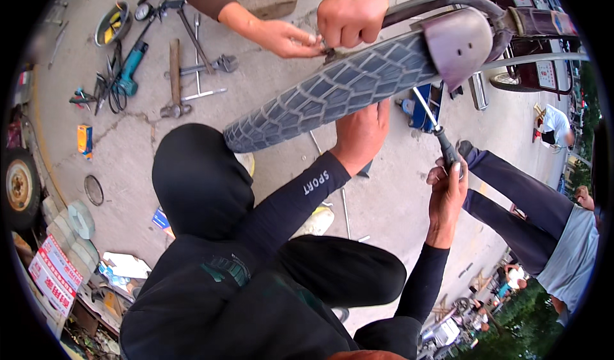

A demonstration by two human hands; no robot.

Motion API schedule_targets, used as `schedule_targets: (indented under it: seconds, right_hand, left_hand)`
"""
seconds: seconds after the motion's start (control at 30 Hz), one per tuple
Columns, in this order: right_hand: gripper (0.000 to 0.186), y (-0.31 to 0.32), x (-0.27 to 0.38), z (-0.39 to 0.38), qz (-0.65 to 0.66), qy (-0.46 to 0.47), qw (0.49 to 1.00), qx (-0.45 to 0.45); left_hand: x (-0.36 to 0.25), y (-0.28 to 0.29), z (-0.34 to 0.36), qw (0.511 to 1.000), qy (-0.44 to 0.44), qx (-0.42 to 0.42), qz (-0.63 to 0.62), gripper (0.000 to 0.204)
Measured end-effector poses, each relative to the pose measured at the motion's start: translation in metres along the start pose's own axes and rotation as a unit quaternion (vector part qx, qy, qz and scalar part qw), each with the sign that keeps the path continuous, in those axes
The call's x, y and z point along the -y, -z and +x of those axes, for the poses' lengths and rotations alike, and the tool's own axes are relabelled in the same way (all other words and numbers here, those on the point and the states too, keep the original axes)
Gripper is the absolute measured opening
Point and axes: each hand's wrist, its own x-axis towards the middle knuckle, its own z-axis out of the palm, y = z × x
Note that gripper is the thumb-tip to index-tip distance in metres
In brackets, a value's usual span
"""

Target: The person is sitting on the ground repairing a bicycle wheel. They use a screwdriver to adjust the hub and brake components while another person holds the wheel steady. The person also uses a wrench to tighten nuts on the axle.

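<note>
A motorcycle wheel with a grey patterned tyre (339,88) slants across the middle, under a purplish-brown mudguard (457,46). My left hand (361,136) is against the near side of the tyre, its fingers largely hidden there. In my right hand (448,190) is a screwdriver (446,144) with a dark handle. Its metal shaft points up toward the mudguard's lower edge; whether the tip touches anything is unclear. On the wheel's far side, another person's two hands (352,15) work close to the hub, the part between them too small to make out.
Left on the concrete lie a hammer (174,82), an adjustable wrench (220,64), a teal power tool (132,69) and a metal bowl (114,24). A blue case (426,107) sits beyond my right hand. Someone in dark trousers (511,194) stands at right. A spare wheel (21,184) is far left.
</note>
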Motion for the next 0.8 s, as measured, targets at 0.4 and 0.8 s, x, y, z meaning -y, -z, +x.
schedule_targets:
  seconds: [0.4,0.8]
  right_hand:
    - [0.033,0.001,-0.003,0.005,0.06,-0.033,0.997,0.018]
    - [0.041,-0.002,-0.003,0.003,0.036,-0.02,0.999,-0.034]
  left_hand:
    - [-0.005,0.008,0.001,0.995,0.03,0.012,-0.091,0.016]
    - [-0.05,0.04,0.026,0.997,-0.028,0.029,-0.072,0.011]
